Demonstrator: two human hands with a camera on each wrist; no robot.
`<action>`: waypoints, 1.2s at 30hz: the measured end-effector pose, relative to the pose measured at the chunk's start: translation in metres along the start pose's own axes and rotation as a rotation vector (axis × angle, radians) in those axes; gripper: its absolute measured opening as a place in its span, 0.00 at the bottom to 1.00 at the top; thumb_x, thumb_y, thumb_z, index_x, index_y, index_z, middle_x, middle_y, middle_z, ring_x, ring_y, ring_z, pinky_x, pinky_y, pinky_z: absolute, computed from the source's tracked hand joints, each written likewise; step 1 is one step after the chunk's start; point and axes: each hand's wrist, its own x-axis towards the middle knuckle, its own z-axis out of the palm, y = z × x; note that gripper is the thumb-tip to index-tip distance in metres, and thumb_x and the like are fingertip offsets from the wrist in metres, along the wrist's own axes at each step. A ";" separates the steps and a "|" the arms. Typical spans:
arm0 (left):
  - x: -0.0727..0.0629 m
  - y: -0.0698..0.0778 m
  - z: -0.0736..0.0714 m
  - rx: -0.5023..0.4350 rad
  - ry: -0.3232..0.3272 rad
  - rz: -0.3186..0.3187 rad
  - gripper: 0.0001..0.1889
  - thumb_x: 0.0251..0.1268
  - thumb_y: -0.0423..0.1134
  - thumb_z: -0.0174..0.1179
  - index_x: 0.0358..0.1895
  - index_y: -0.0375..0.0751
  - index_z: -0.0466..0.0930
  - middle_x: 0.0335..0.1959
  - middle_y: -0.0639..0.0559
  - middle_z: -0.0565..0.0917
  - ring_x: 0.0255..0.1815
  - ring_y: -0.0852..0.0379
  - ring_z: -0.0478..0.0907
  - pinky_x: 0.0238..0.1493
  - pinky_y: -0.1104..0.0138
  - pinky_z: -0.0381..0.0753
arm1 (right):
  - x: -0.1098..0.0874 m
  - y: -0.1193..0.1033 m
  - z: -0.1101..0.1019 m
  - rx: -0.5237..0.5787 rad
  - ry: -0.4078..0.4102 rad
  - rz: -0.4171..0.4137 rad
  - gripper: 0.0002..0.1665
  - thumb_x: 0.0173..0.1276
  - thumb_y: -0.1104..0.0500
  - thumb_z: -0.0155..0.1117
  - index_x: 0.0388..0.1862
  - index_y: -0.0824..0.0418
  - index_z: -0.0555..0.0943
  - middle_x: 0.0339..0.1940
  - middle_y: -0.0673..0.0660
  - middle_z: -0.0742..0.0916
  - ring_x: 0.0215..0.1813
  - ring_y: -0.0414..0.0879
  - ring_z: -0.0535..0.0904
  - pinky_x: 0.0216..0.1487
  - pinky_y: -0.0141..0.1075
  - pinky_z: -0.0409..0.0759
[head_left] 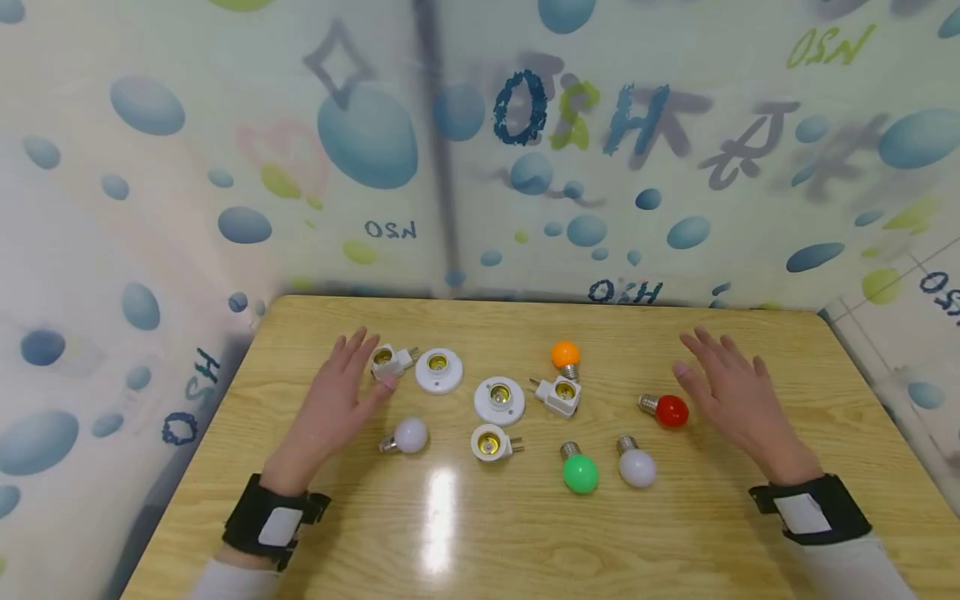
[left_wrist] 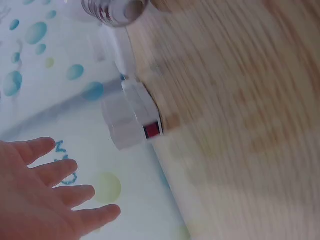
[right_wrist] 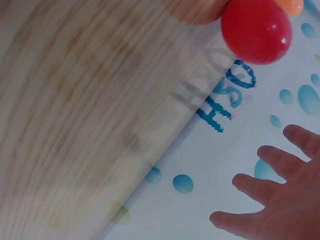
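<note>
My left hand [head_left: 336, 398] is spread over the left side of the table, its thumb overlapping a white plug-in lamp socket [head_left: 382, 357] in the head view. That socket [left_wrist: 132, 115] shows side-on in the left wrist view, beyond the fingers. A white bulb [head_left: 410, 435] lies below that thumb. My right hand [head_left: 738, 400], fingers spread and holding nothing, is just right of a red bulb [head_left: 672, 412]. The same red bulb [right_wrist: 256, 30] appears at the top of the right wrist view. Nothing is held in the left hand either.
Mid-table are two round white lamp holders [head_left: 439, 371] [head_left: 499, 401], a round plug-in socket [head_left: 489, 444] and a square one [head_left: 558, 396]. An orange bulb [head_left: 566, 354], a green bulb [head_left: 580, 473] and another white bulb [head_left: 637, 468] lie around them. A patterned curtain [head_left: 465, 208] hangs behind.
</note>
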 end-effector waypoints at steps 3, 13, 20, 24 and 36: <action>-0.002 0.006 0.006 -0.088 0.000 0.017 0.36 0.80 0.53 0.54 0.80 0.34 0.58 0.83 0.34 0.53 0.82 0.27 0.43 0.73 0.30 0.51 | -0.004 -0.007 0.001 0.015 0.001 -0.012 0.37 0.85 0.42 0.45 0.78 0.66 0.65 0.79 0.74 0.64 0.77 0.79 0.53 0.67 0.81 0.42; -0.007 0.040 0.032 -0.152 -0.016 0.126 0.36 0.74 0.51 0.61 0.78 0.38 0.64 0.80 0.38 0.61 0.81 0.31 0.52 0.74 0.35 0.56 | -0.020 -0.028 0.008 -0.002 0.000 -0.066 0.34 0.84 0.44 0.50 0.77 0.65 0.67 0.77 0.73 0.68 0.75 0.77 0.58 0.65 0.80 0.50; -0.011 0.064 0.052 -0.121 -0.094 0.179 0.38 0.64 0.52 0.70 0.74 0.40 0.70 0.75 0.40 0.70 0.75 0.38 0.66 0.72 0.43 0.67 | -0.027 -0.042 0.013 0.014 -0.036 -0.074 0.33 0.82 0.45 0.54 0.77 0.63 0.68 0.78 0.71 0.68 0.77 0.76 0.58 0.67 0.79 0.51; -0.013 0.073 0.062 -0.119 -0.145 0.162 0.39 0.58 0.51 0.76 0.71 0.40 0.74 0.68 0.43 0.76 0.69 0.42 0.73 0.69 0.47 0.71 | -0.031 -0.046 0.016 0.029 -0.040 -0.077 0.33 0.83 0.45 0.52 0.77 0.63 0.69 0.78 0.70 0.68 0.77 0.75 0.58 0.67 0.79 0.50; -0.010 0.089 0.080 0.071 -0.176 0.187 0.40 0.51 0.56 0.80 0.63 0.37 0.78 0.57 0.44 0.82 0.57 0.44 0.79 0.61 0.49 0.76 | -0.039 -0.057 0.022 0.039 -0.039 -0.092 0.32 0.82 0.47 0.55 0.77 0.62 0.70 0.79 0.69 0.68 0.78 0.75 0.58 0.68 0.78 0.50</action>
